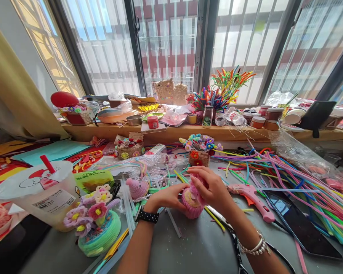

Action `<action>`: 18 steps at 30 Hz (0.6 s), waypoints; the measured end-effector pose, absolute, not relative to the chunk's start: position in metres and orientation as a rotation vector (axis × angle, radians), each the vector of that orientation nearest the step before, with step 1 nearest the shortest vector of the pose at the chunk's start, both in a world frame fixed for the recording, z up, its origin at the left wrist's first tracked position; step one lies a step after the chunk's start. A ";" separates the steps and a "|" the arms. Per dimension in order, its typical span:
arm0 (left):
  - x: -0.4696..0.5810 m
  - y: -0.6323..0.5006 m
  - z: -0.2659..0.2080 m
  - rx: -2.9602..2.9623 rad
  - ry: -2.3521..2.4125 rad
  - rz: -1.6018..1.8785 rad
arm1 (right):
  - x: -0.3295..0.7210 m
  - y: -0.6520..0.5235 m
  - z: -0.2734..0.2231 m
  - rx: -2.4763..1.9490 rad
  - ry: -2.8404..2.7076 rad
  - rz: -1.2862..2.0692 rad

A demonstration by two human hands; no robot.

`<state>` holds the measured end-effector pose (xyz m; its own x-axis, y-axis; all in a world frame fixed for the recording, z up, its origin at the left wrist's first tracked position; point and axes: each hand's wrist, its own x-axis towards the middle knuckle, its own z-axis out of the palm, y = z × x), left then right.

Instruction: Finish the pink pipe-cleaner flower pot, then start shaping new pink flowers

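Bracing a cupcake ornament: one pink ribbed cup with a pale yellow centre, standing near the middle of the tabletop, toward its near edge.

Left hand, dotted black band at wrist: curved about the left flank of the cup, gripping it. Right hand, silver bracelet at wrist: fingers bent over the crown, closed on the fuzzy pink topping; the finer contact is hidden behind the fingers.

Handling note, by judgement: the left grip should be firm at the base and light on the ribs, lest the pile flatten; pressure from the right hand is best straight down and even, fingertips clear of any warm adhesive.

Right of the hands: one pink glue gun, on its side; one dark-screened phone; pipe cleaners, many, loose, spread toward the right edge. Gun nozzle points toward the right forearm, so that elbow merits care.

Left of the hands: translucent sticks; one green-based flower ornament; one lidded drink cup, toward the left edge.

Far edge: one flower-filled basket.
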<state>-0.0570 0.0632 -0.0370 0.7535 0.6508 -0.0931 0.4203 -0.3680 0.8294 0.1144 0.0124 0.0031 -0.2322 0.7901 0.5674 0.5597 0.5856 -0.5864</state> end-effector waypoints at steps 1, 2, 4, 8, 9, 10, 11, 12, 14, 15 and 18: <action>-0.057 0.063 -0.038 2.018 0.806 0.310 | 0.114 0.013 0.003 -1.087 -1.930 0.333; -0.057 0.064 -0.038 2.021 0.803 0.308 | 0.114 0.013 0.002 -1.087 -1.941 0.343; -0.057 0.063 -0.039 2.028 0.799 0.301 | 0.113 0.014 0.001 -1.082 -1.962 0.357; -0.056 0.063 -0.038 2.035 0.805 0.288 | 0.111 0.014 0.000 -1.071 -1.970 0.356; -0.056 0.062 -0.037 2.037 0.811 0.285 | 0.111 0.014 0.000 -1.067 -1.973 0.357; -0.056 0.062 -0.036 2.038 0.817 0.282 | 0.111 0.013 0.001 -1.064 -1.979 0.359; -0.056 0.061 -0.035 2.039 0.821 0.280 | 0.110 0.013 0.001 -1.063 -1.986 0.360; -0.055 0.061 -0.034 2.040 0.824 0.279 | 0.110 0.013 0.001 -1.064 -1.994 0.360; -0.054 0.059 -0.032 2.039 0.824 0.277 | 0.110 0.012 0.002 -1.068 -2.004 0.361; -0.053 0.057 -0.031 2.038 0.821 0.277 | 0.110 0.012 0.002 -1.068 -2.006 0.363; -0.049 0.053 -0.029 2.014 0.832 0.309 | 0.111 0.011 0.003 -1.065 -2.001 0.381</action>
<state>-0.0487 0.0528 -0.0286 0.7413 0.6634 -0.1015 0.4365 -0.3616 0.8238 0.1106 0.0112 0.0027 -0.3073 0.7956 0.5221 0.5481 0.5965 -0.5863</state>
